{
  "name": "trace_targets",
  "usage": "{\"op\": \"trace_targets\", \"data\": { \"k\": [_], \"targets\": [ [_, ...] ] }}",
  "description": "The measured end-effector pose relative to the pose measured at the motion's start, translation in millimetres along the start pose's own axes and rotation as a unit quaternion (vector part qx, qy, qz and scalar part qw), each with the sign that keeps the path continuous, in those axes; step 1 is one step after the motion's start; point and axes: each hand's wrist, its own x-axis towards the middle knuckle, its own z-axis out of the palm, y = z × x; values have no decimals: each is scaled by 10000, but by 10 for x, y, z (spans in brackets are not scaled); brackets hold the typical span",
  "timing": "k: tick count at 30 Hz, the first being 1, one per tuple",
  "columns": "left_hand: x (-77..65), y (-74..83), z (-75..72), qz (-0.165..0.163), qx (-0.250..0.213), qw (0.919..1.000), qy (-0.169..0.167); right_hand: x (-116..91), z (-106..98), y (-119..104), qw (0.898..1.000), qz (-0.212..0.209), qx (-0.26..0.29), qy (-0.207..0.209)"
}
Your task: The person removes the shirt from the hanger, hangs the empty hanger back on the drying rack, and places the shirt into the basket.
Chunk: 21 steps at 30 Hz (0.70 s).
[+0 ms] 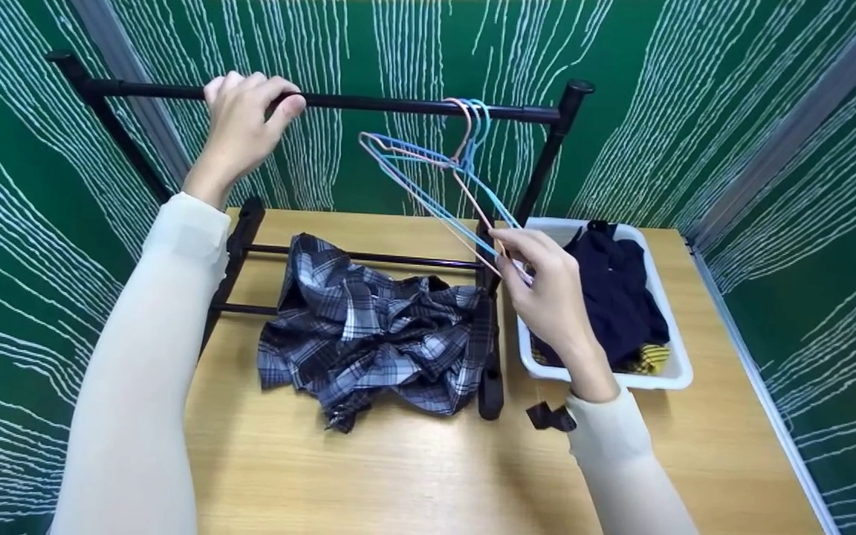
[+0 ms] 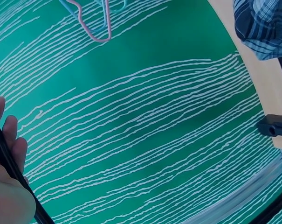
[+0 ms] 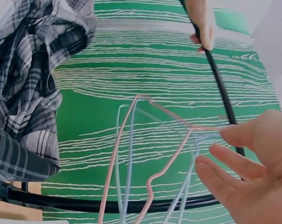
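Observation:
My left hand (image 1: 246, 122) grips the black top rail (image 1: 391, 104) of a clothes rack, left of the middle, with fingers over it. On the rail's right part hang a pink hanger (image 1: 467, 130) and blue hangers (image 1: 502, 208), their bodies angled toward me. My right hand (image 3: 243, 172) is beside them, fingers extended and slightly bent, nothing between them in the right wrist view. In the head view its thumb and forefinger overlap the hangers' near corner. Below the rail, a crumpled grey-and-black plaid garment (image 1: 383, 334) lies over the rack's lower bars (image 1: 428, 260).
A white basket (image 1: 681, 371) stands right of the rack, holding dark navy clothing (image 1: 606, 297) and a yellow-and-black striped piece (image 1: 652, 358). A small black bow-shaped item (image 1: 547, 416) lies on the wooden table (image 1: 398, 475). Green, white-lined panels (image 1: 785, 148) enclose the back and sides.

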Motion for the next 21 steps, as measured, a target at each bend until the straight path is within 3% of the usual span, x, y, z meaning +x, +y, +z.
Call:
{"op": "trace_targets", "data": {
  "k": [10,13,17,21],
  "targets": [
    [12,12,11,-45,-50,10000,-10,-335,97,-125,9989,-255,316,-233],
    [-23,3,30,75,-9,9998,161,-473,185,-106,9978,-264,499,-349],
    [-179,-36,115,454,-30,9934,1049,-699,331,-41,9967,-161,604,-517],
    [-422,-85,239,773,-256,9717,2219,-918,439,58,9956,164,561,-730]
  ]
}}
